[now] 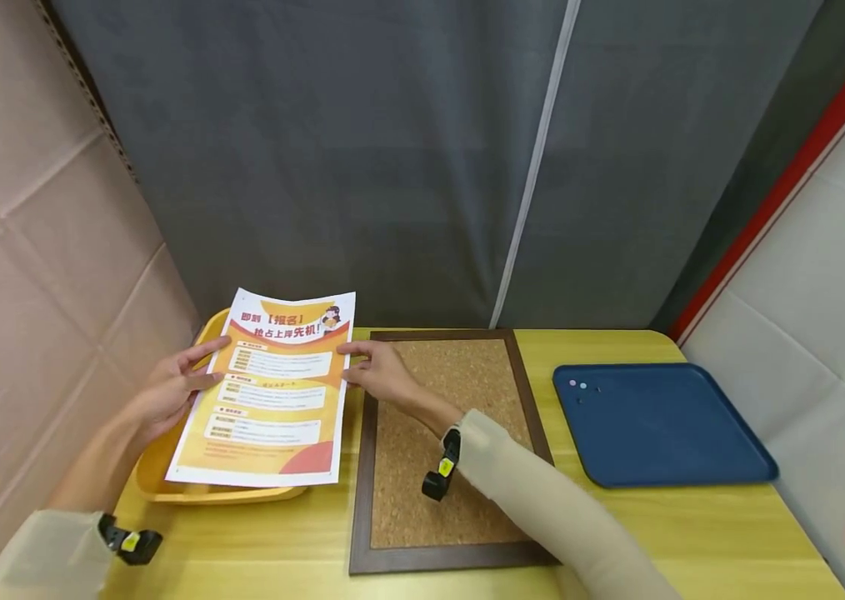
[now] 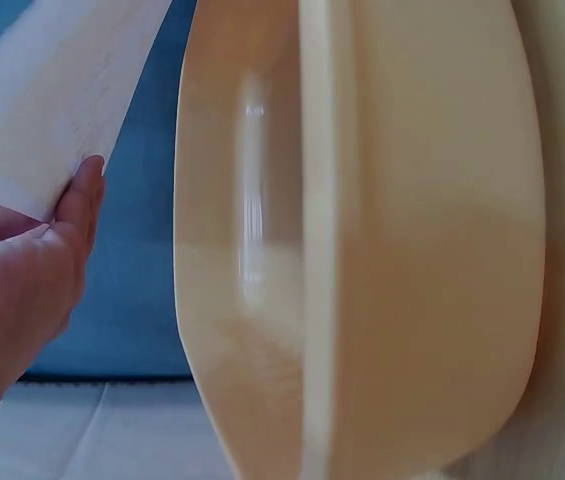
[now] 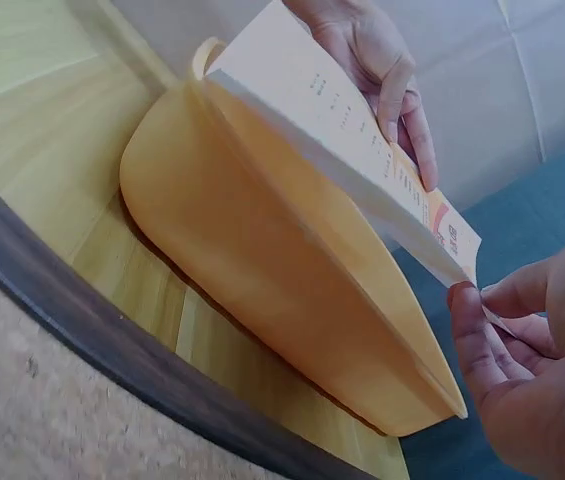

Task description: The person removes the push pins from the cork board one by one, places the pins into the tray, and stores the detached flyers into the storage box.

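Note:
A printed flyer, orange and white with Chinese text, is held up between both hands. My left hand pinches its left edge, and my right hand pinches the right edge near the top. Beneath the flyer stands a yellow plastic basin, partly covered by it. In the left wrist view the left hand grips the flyer's edge beside the basin. The right wrist view has the flyer above the basin's opening, the right hand's fingertips on its edge.
A cork board with a brown wooden frame lies on the yellow wooden table, under the right forearm. To its right lies a blue tray with several small pins at its upper left. A grey curtain hangs behind.

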Demonstrator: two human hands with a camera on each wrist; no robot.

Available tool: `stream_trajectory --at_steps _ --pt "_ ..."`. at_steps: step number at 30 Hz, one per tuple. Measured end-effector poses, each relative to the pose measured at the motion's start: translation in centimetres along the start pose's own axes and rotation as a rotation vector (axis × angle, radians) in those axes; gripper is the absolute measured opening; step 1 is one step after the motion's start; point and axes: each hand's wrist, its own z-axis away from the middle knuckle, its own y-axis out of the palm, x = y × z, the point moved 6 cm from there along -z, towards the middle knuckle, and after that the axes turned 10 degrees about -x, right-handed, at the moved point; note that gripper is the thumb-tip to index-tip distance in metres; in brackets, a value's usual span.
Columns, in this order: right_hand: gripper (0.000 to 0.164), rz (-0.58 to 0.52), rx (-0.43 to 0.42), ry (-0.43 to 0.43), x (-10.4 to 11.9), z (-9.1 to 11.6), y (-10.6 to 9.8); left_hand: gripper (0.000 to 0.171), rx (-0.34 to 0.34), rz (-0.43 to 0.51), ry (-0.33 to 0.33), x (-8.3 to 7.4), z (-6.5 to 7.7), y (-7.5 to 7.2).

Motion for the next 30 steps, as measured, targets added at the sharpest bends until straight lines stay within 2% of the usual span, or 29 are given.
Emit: stream_trajectory --at_steps 6,11,17,30 --pt "0.040 -0.004 0.006 -0.016 -0.1 -0.7 1.6 0.079 -0.025 0.004 -0.050 0.2 -0.6 -1.7" --pt "0.040 0.001 -0.006 -0.008 -0.2 -1.1 2.8 0.080 -0.015 0.009 -0.054 0.8 -1.0 -2.8" --pt "0.039 0.017 -0.022 0.012 0.0 -1.5 3.8 0.079 -0.049 -0.102 -0.058 1.1 -1.4 -3.9" --pt "0.038 0.135 -0.045 0.021 -0.6 -2.0 5.4 0.078 -0.063 -0.166 -0.079 1.6 -1.9 -4.9"
